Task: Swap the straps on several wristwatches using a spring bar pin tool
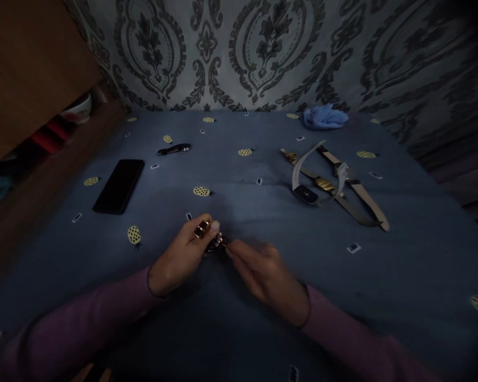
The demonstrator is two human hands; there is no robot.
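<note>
Low over the table, a wristwatch (215, 242) with a dark dial and gold-coloured metal is gripped in my left hand (183, 254). The thumb presses on it, and a gold buckle (201, 229) sticks out by the fingers. My right hand (269, 273) is closed in a pinch at the watch's right edge. Which small part those fingertips hold is too dark and small to tell. Much of the strap is hidden by the left hand.
A black phone (119, 185) lies at the left, with a dark-strapped watch (174, 149) behind it. Several watches overlap at the right, including a light-strapped one (305, 194) and a gold one (324, 184). A crumpled blue cloth (325, 116) sits near the patterned wall.
</note>
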